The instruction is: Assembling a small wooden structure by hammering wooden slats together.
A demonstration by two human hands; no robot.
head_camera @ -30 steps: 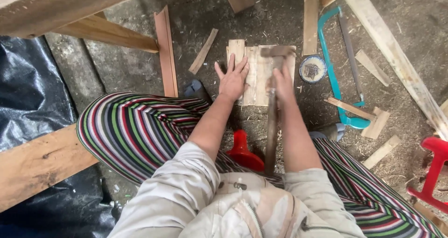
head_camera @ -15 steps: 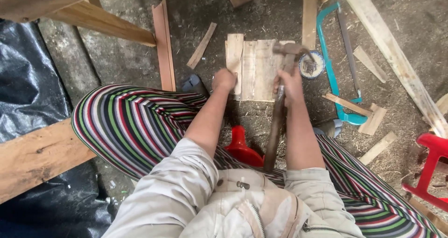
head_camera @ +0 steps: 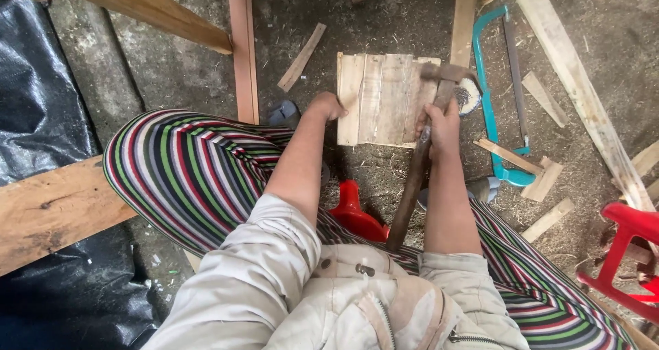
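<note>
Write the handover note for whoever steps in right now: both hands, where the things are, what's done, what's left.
Left hand: closed into a fist, resting at the left edge of the slat panel on the ground.
Right hand: gripping the hammer partway up its wooden handle; the head sits over the panel's upper right corner.
Nearby: teal hacksaw to the right, loose wood offcuts around it.
Done: slats lie side by side as one panel.
Left: cannot tell whether any nails are in; check the right corner under the hammer head.

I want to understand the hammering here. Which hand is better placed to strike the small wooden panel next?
Probably the right hand: it already grips the hammer, whose head sits over the wooden panel. The left hand is closed at the panel's left edge, seemingly steadying it.
</note>
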